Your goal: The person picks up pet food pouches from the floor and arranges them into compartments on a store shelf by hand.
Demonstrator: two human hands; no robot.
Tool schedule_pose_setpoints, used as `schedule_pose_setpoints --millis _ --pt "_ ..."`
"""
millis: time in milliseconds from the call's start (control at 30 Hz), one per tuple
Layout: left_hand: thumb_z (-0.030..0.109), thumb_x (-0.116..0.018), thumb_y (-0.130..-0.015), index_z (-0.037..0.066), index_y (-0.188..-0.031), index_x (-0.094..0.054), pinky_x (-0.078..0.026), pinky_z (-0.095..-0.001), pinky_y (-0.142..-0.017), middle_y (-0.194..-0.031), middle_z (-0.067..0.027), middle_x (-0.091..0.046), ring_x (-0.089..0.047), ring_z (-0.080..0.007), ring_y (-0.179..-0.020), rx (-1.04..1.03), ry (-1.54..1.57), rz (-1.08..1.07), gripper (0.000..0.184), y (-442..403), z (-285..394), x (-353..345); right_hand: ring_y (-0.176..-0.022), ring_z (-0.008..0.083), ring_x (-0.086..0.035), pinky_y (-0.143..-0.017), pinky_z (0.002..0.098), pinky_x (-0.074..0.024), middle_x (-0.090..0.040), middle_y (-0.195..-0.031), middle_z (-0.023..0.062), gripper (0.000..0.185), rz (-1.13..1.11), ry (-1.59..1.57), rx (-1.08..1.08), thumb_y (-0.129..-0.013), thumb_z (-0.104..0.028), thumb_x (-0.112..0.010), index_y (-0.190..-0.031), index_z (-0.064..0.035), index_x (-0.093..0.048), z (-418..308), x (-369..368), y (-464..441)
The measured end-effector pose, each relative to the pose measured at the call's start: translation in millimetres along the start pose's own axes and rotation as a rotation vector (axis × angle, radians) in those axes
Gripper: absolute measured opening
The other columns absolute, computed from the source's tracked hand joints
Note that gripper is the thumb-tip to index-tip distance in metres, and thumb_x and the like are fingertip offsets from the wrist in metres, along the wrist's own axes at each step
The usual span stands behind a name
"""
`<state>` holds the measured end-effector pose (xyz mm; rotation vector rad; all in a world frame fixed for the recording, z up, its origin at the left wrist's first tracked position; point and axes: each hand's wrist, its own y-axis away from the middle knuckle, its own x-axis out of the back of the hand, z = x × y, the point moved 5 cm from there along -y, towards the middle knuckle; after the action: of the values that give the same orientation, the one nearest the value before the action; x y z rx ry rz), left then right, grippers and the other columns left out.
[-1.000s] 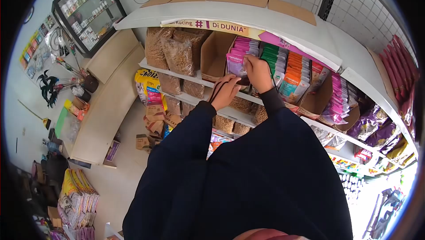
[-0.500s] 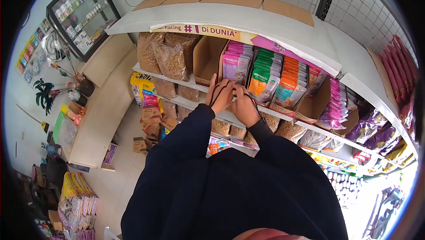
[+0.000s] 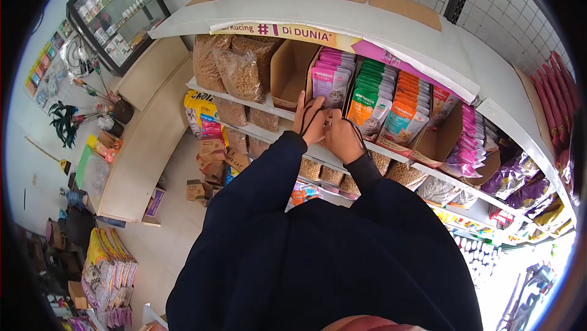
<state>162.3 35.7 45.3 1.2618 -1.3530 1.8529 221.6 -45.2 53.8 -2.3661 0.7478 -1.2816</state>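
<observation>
My left hand (image 3: 310, 124) is at the front of the cardboard display box holding purple-pink pouches (image 3: 330, 83). One finger points up along the box's left corner; the others are bent in. Beside it, my right hand (image 3: 344, 140) has curled fingers that meet the left fingertips below the pouches. Whatever the two hands pinch is hidden by the fingers. Dark cords loop across the back of each hand. To the right stand green pouches (image 3: 370, 102) and orange pouches (image 3: 406, 111) in their own boxes. Left of my hands is an open cardboard box (image 3: 292, 74) with no pouches visible.
Clear bags of brown kibble (image 3: 238, 74) fill the left of the shelf (image 3: 275, 110). A white upper ledge (image 3: 342, 10) overhangs the boxes. Further right are purple bags (image 3: 516, 175). A wooden counter (image 3: 147, 117) and stacked sacks (image 3: 110, 276) stand at left.
The view has shifted slightly, so the shelf sits a little lower right at its right end and higher at the left. Both hands stay together at the same box, fingers slightly shifted.
</observation>
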Motion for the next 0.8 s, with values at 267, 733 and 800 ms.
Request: schedule_pose_setpoints --millis 267,733,800 --pt "0.025 -0.068 -0.063 0.013 -0.107 -0.055 -0.006 -0.0581 -0.101 -0.114 -0.0091 -0.049 -0.036 -0.0273 -0.119 0.044 -0.012 0.048 0.047 13 2 4 -0.065 0.0391 -0.058 -0.056 0.0466 -0.0456 -0.058 -0.069 0.0237 0.037 0.020 -0.053 -0.001 -0.069 -0.004 -0.053 -0.103 -0.0034 -0.039 5 0 3" --pt "0.024 -0.069 -0.064 0.009 -0.120 -0.044 -0.008 -0.0603 -0.099 -0.119 -0.0080 -0.047 -0.037 -0.0241 -0.120 0.011 0.015 0.120 0.063 28 6 16 -0.066 0.0397 -0.057 -0.056 0.0451 -0.0457 -0.058 -0.070 0.0233 0.047 -0.026 -0.036 0.020 -0.066 -0.004 -0.057 -0.110 -0.0027 -0.038 0 0 6" --pt "0.022 -0.067 -0.066 0.008 -0.122 -0.043 -0.010 -0.0572 -0.100 -0.121 -0.0099 -0.046 -0.037 -0.0258 -0.120 0.020 0.052 0.116 0.062 33 5 22 -0.067 0.0410 -0.055 -0.057 0.0464 -0.0430 -0.056 -0.071 0.0255 0.049 -0.058 -0.050 -0.004 -0.070 -0.005 -0.054 -0.115 -0.0011 -0.036 -4 3 9"
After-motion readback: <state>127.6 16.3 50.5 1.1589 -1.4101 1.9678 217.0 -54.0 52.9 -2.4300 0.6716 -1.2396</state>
